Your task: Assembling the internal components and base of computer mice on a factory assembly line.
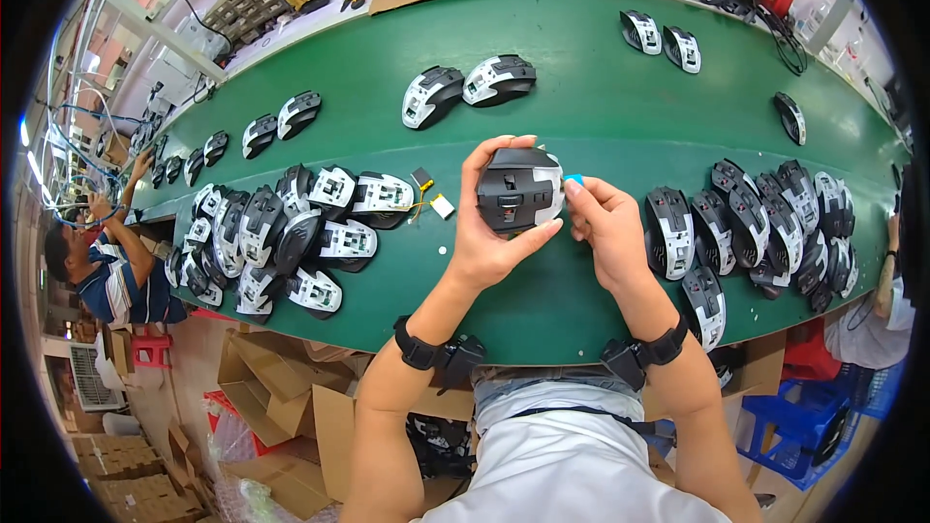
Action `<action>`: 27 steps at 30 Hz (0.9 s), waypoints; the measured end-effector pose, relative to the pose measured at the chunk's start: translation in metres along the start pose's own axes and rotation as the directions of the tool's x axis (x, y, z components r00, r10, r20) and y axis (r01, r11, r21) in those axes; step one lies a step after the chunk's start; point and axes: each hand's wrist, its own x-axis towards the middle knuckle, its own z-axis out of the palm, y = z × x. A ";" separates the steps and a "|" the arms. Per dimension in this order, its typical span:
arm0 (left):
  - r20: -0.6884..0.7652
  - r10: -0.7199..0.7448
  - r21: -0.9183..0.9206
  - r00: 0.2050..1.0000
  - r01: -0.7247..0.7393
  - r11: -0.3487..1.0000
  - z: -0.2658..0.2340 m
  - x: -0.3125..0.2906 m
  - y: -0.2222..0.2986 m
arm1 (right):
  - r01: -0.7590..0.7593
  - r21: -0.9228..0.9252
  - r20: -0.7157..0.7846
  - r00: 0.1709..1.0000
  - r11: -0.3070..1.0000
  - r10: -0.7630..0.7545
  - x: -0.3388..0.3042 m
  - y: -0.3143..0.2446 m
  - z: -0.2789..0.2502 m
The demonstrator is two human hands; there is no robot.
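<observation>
Head view: left hand (pixel 481 244) clasps a mouse (pixel 513 184), right hand (pixel 610 225) pinches a blue piece (pixel 575 179) (tiny!). Loosen that grip, it could drop.

A green bench (pixel 581 126) is laid with computer mice. One heap (pixel 260 223) is piled near the left of its near edge, with two small wired packs (pixel 442 206) placed just beside; another group (pixel 746 215) is bunched near the right. A row (pixel 259 136) is strung along the left part, one pair (pixel 432 97) is set mid-bench, another (pixel 640 31) toward the far right corner, and a lone mouse (pixel 790 118) by the right end.
</observation>
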 end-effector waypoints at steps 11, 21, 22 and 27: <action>-0.080 -0.288 -0.425 0.954 0.229 0.876 -0.015 0.005 0.011 | 0.693 -0.685 0.371 0.595 0.222 -0.713 -0.002 -0.006 0.009; -0.051 -0.371 -0.501 0.927 0.298 0.813 -0.015 0.006 0.003 | 0.788 -0.611 0.498 0.461 0.080 -0.734 -0.010 -0.014 0.003; -0.083 -0.387 -0.453 0.918 0.312 0.835 -0.018 0.004 0.005 | 0.795 -0.604 0.505 0.438 0.058 -0.744 -0.009 -0.012 0.003; -0.103 -0.411 -0.511 0.906 0.306 0.803 -0.031 -0.001 0.005 | 0.851 -0.523 0.504 0.353 0.047 -0.789 -0.013 -0.005 0.007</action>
